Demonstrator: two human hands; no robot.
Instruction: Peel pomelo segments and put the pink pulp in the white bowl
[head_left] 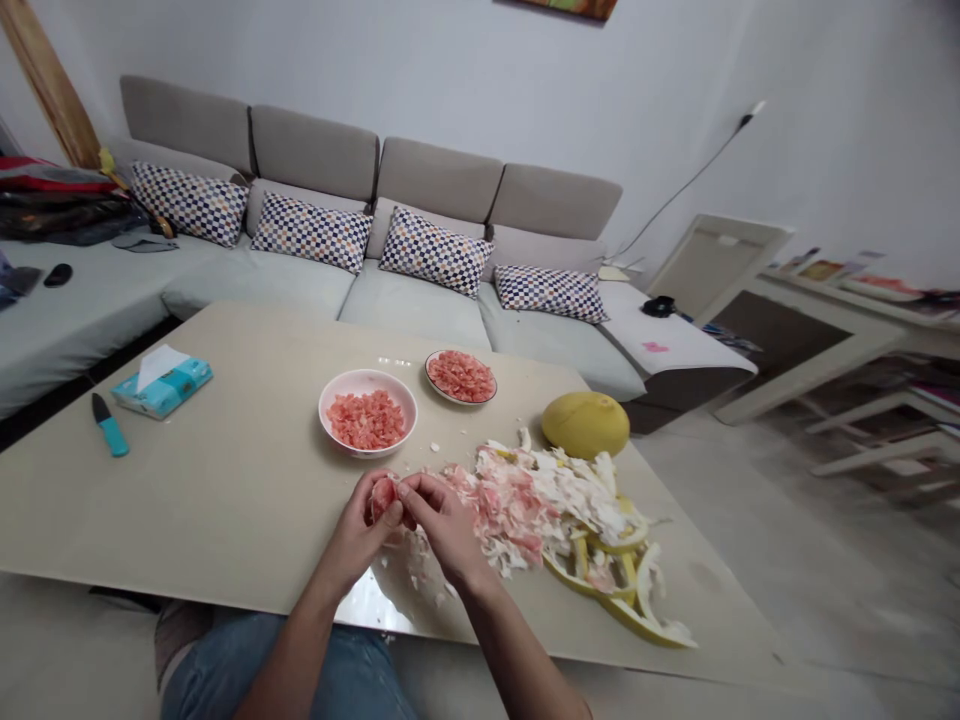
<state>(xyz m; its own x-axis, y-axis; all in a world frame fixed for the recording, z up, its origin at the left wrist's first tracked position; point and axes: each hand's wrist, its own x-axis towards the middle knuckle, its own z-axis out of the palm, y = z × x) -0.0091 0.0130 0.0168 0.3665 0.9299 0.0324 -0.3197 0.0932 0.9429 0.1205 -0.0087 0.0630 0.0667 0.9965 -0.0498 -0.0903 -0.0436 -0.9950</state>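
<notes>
Both of my hands meet over the near edge of the beige table (225,480). My left hand (358,532) and my right hand (442,525) are closed on one pink pomelo segment (384,495) held between their fingertips. Just beyond them stands a pink bowl (367,412) filled with peeled pink flesh. A smaller plate (460,377) with more flesh sits behind it. To the right of my hands lies a heap of pith and yellow peel (555,510). A whole yellow pomelo (585,424) rests behind the heap.
A teal tissue pack (162,386) and a teal-handled knife (110,426) lie at the table's left. A grey sofa (375,290) with checked cushions runs behind the table. White shelving (825,340) stands at the right.
</notes>
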